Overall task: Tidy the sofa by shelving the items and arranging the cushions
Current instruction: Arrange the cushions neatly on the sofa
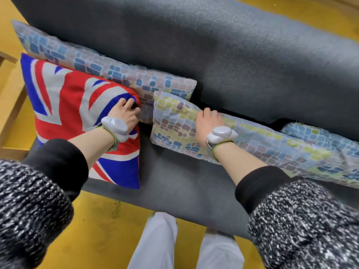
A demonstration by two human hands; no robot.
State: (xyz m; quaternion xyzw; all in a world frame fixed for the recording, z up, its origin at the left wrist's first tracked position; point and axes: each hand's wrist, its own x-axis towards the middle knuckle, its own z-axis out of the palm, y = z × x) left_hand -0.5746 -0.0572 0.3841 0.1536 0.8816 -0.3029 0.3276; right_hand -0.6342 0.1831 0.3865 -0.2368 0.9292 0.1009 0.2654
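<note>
On the grey sofa (233, 61) a Union Jack cushion (66, 117) leans at the left end. My left hand (126, 111) grips its upper right corner. Behind it a blue mosaic-pattern cushion (97, 63) rests against the backrest. A green and blue mosaic cushion (262, 148) lies along the seat in the middle. My right hand (206, 123) rests on its top edge with the fingers curled over it. Another blue mosaic cushion (322, 136) shows at the far right, partly hidden.
The sofa's front seat edge (174, 195) is bare grey fabric. A wooden frame (11, 117) stands beside the sofa's left end. Yellow floor (97, 239) lies under me, with my white-trousered legs (161, 241) close to the seat.
</note>
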